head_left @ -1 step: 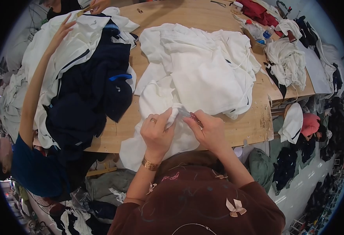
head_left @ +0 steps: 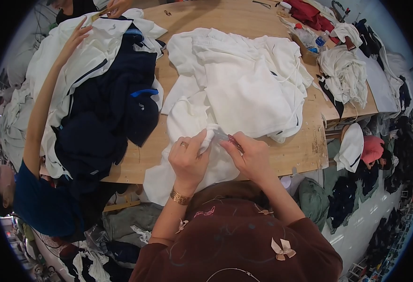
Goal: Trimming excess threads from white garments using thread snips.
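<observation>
At the near edge of the table, my left hand (head_left: pixel 187 157) pinches a bunched fold of a white garment (head_left: pixel 187 117). My right hand (head_left: pixel 251 157) is closed around small thread snips (head_left: pixel 230 140) with a dark red handle. Their grey blades point left and meet the fold beside my left fingers; whether they touch the cloth is hard to tell. Part of the held garment hangs over the table edge, under my hands. Just beyond lies a pile of white garments (head_left: pixel 244 89) with gathered waistbands and a loose drawstring.
On the left, navy garments (head_left: pixel 107 103) lie against white ones. A co-worker's arm (head_left: pixel 46 101) reaches across there, and another person's hands (head_left: pixel 117 7) are at the far edge. A crumpled white cloth heap (head_left: pixel 343 73) sits at the right, near a cardboard box (head_left: pixel 305 49) of small items.
</observation>
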`<state>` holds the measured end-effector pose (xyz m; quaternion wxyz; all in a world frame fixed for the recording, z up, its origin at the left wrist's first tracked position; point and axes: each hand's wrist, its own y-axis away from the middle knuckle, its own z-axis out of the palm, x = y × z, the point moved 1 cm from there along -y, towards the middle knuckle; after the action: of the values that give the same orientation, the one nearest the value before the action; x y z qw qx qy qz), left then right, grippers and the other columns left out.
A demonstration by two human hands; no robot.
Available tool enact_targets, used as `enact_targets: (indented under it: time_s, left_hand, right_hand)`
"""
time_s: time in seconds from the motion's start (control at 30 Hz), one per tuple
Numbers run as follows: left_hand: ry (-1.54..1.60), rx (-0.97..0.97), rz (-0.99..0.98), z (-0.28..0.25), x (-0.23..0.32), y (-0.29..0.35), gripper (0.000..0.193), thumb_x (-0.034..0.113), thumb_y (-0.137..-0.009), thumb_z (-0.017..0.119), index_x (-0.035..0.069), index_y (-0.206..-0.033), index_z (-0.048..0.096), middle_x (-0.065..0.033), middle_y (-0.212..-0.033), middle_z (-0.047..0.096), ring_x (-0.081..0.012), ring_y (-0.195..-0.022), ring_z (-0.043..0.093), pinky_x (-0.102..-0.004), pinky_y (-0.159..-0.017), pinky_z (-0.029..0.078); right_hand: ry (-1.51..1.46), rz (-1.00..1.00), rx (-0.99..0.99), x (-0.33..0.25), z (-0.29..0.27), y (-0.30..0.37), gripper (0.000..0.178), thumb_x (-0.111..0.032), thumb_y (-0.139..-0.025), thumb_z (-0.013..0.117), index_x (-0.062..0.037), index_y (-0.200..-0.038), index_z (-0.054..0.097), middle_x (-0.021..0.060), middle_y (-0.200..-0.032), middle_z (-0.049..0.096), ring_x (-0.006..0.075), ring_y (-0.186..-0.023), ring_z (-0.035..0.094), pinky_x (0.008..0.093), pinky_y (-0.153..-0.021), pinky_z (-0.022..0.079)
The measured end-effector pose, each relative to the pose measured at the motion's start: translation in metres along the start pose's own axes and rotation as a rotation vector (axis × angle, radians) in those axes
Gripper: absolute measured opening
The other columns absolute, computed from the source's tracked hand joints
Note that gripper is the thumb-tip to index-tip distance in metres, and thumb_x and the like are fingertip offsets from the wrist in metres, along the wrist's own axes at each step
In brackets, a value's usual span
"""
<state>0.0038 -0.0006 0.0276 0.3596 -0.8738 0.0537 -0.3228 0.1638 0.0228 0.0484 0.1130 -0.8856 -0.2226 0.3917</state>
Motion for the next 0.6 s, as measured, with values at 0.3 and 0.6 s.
enact_targets:
  time_s: [0.3, 0.6]
  left_hand:
    - [-0.016, -0.018, 0.03, -0.001, 0.001, 0.0, 0.037, 0.004, -0.059, 0.07, 0.007, -0.095, 0.066, -0.0051, -0.062, 0.05, -0.0232, -0.059, 0.05, -0.034, -0.053, 0.041]
    - [0.055, 0.014, -0.094, -0.005, 0.005, -0.002, 0.027, 0.009, -0.066, 0.077, 0.005, -0.091, 0.066, -0.0076, -0.068, 0.06, -0.0219, -0.058, 0.055, -0.031, -0.053, 0.043]
  right_hand:
    - [0.042, -0.051, 0.022, -0.003, 0.001, -0.003, 0.029, -0.029, -0.083, 0.063, -0.0046, -0.072, 0.053, 0.0094, -0.057, 0.054, 0.0276, -0.046, 0.053, 0.0338, -0.042, 0.039]
    - [-0.273, 0.178, 0.021, 0.008, 0.002, -0.004, 0.026, -0.025, -0.086, 0.062, -0.0015, -0.079, 0.055, 0.0079, -0.056, 0.052, 0.015, -0.045, 0.048, 0.0278, -0.044, 0.038]
